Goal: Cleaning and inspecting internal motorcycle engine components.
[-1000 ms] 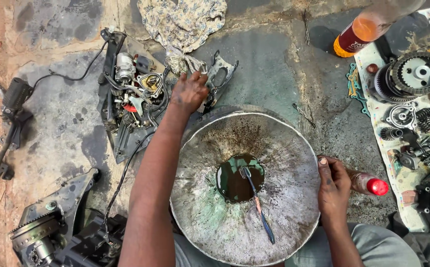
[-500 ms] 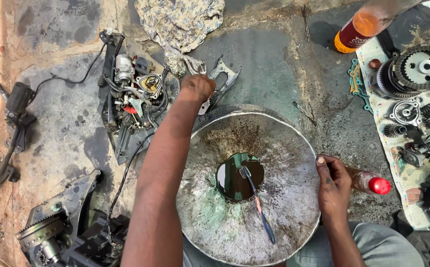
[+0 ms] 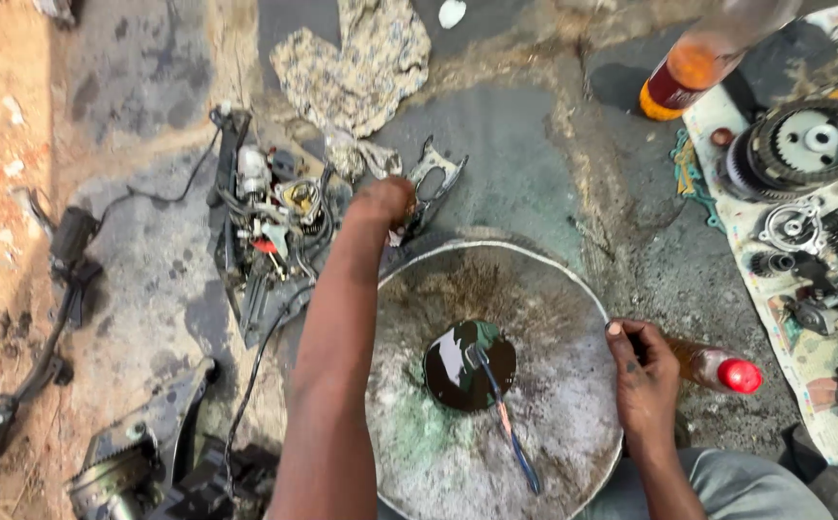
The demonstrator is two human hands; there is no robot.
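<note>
Left hand (image 3: 380, 204) has reached further out past far rim of metal basin (image 3: 573, 289), fingers now curled down onto small metal bracket (image 3: 435, 178) beside wiring bundle (image 3: 274, 217); grip itself hidden, cannot tell if clamped. Right hand (image 3: 642, 371) stays on basin's right rim, fingers closed over it. Brush (image 3: 501, 419) unmoved in dark liquid at centre. Red-capped bottle (image 3: 722, 371) just right of hand.
</note>
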